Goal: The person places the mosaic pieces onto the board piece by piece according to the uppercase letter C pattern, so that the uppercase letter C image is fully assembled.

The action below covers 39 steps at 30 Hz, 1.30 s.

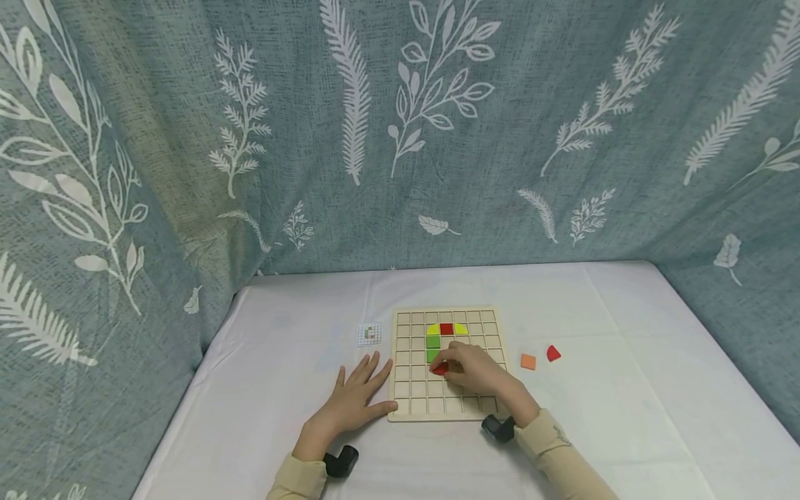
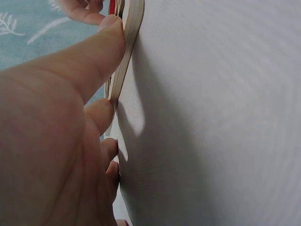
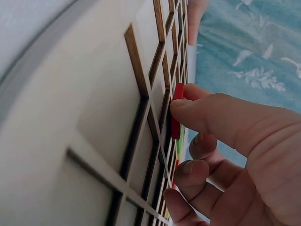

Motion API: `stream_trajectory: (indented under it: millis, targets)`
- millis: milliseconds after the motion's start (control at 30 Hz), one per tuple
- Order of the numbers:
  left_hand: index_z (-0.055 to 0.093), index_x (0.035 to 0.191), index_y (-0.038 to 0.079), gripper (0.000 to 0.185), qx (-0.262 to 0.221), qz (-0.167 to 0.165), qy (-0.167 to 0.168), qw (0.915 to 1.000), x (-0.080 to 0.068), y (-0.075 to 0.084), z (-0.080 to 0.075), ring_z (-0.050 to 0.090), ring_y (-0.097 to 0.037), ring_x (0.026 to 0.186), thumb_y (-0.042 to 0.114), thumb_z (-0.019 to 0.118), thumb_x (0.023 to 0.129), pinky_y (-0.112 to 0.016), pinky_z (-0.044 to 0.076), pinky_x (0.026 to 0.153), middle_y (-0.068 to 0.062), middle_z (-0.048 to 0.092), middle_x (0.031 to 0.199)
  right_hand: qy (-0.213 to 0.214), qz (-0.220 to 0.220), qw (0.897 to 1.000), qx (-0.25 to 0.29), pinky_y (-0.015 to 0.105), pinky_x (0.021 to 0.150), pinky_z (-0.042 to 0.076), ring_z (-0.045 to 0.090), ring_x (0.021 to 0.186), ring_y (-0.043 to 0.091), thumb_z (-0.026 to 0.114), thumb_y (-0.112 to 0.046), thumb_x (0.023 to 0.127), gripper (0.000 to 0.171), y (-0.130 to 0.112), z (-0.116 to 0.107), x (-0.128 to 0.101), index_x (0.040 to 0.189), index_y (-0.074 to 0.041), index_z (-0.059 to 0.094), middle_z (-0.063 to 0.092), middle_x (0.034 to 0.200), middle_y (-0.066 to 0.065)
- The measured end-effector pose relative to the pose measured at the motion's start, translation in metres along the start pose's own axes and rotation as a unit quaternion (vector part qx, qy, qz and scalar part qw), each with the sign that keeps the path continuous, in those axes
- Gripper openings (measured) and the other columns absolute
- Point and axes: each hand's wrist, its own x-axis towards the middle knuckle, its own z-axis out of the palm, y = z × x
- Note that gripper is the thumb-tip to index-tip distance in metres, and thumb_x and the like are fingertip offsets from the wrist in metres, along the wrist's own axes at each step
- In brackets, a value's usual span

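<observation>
A wooden grid board lies on the white cloth. Near its top, a red square tile sits between two yellow rounded tiles. Two green square tiles run down below the left yellow one. Just under them my right hand pinches a red tile between thumb and fingers, at the board's surface. My left hand lies with fingers spread at the board's left side, its thumb and a fingertip touching the edge.
Left of the board lies a small pattern card with a printed grid. To the right are an orange square tile and a red quarter-round tile. A blue-green leaf-print curtain hangs behind the table.
</observation>
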Motion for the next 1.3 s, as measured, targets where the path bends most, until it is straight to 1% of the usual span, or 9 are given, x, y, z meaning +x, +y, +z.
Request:
stream_trajectory:
  millis: [167,267,433,567,733,933,1133,1300]
  targets:
    - [0.029,0.146,0.018,0.073,-0.002,0.001,-0.002,1.0000,-0.0006,0.0007,-0.0009,0.011,-0.032,0.142,0.049,0.057,0.087,-0.063,0.000,0.110,-0.012,0.019,0.154,0.011,0.022,0.999,0.025,0.021,0.062,0.041,0.046,0.071,0.009,0.067,-0.011,0.084,0.020,0.0012,-0.0025,-0.0026,0.100,-0.021,0.069,0.055,0.084,-0.006]
    - [0.029,0.146,0.017,0.073,-0.005,0.004,-0.001,1.0000,-0.0008,0.0015,-0.0023,0.012,-0.033,0.142,0.048,0.057,0.087,-0.063,0.000,0.109,-0.013,0.019,0.154,0.021,0.033,0.999,0.037,0.022,0.061,0.041,0.046,0.072,0.010,0.069,-0.012,0.082,0.018,0.0018,-0.0037,-0.0026,0.099,-0.020,0.069,0.054,0.083,-0.005]
    - [0.029,0.146,0.016,0.073,-0.002,0.007,-0.002,1.0000,-0.0010,0.0015,-0.0031,0.012,-0.033,0.142,0.048,0.057,0.087,-0.063,0.001,0.109,-0.013,0.019,0.154,0.033,0.055,0.998,0.029,0.022,0.061,0.040,0.045,0.070,0.009,0.075,-0.021,0.078,0.019,0.0036,-0.0043,-0.0013,0.095,-0.020,0.068,0.052,0.079,-0.006]
    - [0.029,0.146,0.017,0.073,0.004,0.006,-0.002,1.0000,-0.0003,-0.0001,-0.0019,0.012,-0.033,0.142,0.049,0.057,0.087,-0.063,0.001,0.109,-0.013,0.019,0.154,0.039,0.066,0.997,0.028,0.022,0.059,0.039,0.046,0.068,0.010,0.077,-0.022,0.076,0.020,0.0046,-0.0044,-0.0007,0.093,-0.019,0.067,0.052,0.078,-0.005]
    - [0.028,0.146,0.019,0.074,0.003,0.002,-0.003,1.0000,0.0000,-0.0011,-0.0006,0.012,-0.032,0.142,0.050,0.057,0.086,-0.063,0.000,0.110,-0.012,0.019,0.154,0.035,0.070,0.996,0.032,0.023,0.058,0.038,0.046,0.067,0.011,0.076,-0.021,0.077,0.018,0.0052,-0.0044,-0.0008,0.092,-0.018,0.066,0.053,0.077,-0.004]
    - [0.029,0.146,0.019,0.073,0.001,-0.001,-0.002,1.0000,-0.0004,0.0001,-0.0010,0.012,-0.032,0.142,0.049,0.057,0.086,-0.063,0.001,0.110,-0.011,0.019,0.154,0.029,0.070,0.997,0.030,0.023,0.059,0.038,0.044,0.068,0.010,0.074,-0.020,0.079,0.018,0.0060,-0.0035,-0.0014,0.095,-0.019,0.066,0.051,0.078,-0.005]
    - [0.031,0.146,0.016,0.073,-0.002,0.006,0.002,1.0000,-0.0010,0.0001,-0.0018,0.014,-0.034,0.141,0.048,0.058,0.086,-0.064,0.002,0.109,-0.014,0.021,0.153,0.027,0.056,0.998,0.017,0.023,0.063,0.040,0.046,0.071,0.010,0.073,-0.018,0.080,0.017,0.0074,-0.0026,-0.0006,0.096,-0.021,0.067,0.052,0.080,-0.006]
    - [0.029,0.146,0.018,0.073,0.001,0.003,-0.003,1.0000,-0.0008,-0.0011,-0.0009,0.012,-0.032,0.142,0.049,0.057,0.087,-0.063,0.001,0.110,-0.012,0.019,0.154,0.022,0.046,0.999,0.014,0.023,0.063,0.040,0.045,0.072,0.009,0.072,-0.017,0.082,0.016,0.0073,-0.0020,-0.0009,0.096,-0.021,0.067,0.052,0.081,-0.007]
